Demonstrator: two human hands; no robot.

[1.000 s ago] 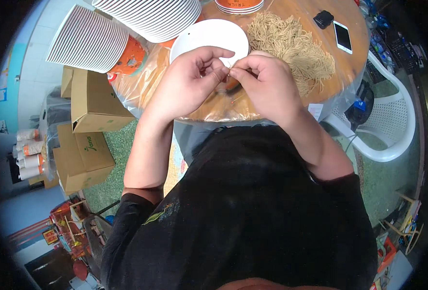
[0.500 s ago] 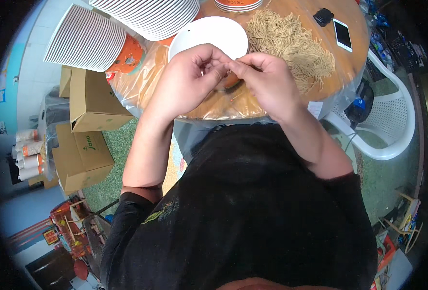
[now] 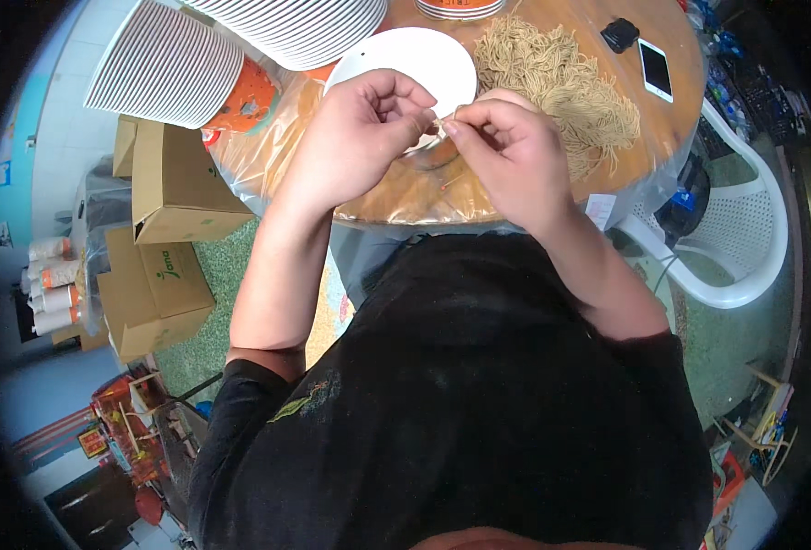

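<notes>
Above the near edge of the table, both hands are raised with their fingertips almost meeting. My left hand (image 3: 361, 137) pinches one side of a short bit of tan cord (image 3: 438, 126) between thumb and finger. From the other side my right hand (image 3: 514, 158) pinches the same cord; most of it is hidden by the fingers. Just behind my left hand lies a white round piece (image 3: 424, 66) with a small dark hole near its edge; whether it is a bucket or a lid I cannot tell. Beyond my right hand spreads a heap of loose tan cords (image 3: 552, 82).
Nested stacks of white-and-orange paper buckets (image 3: 172, 64) stand at the far left. A phone (image 3: 655, 70) and a small black object (image 3: 620, 35) lie right of the cords on the plastic-covered table (image 3: 277, 174). Cardboard boxes (image 3: 181, 183) stand left, a white plastic chair (image 3: 745, 220) right.
My fingertips have drawn slightly apart, so a bit of cord now shows between them. My right hand has turned a little and shifted right.
</notes>
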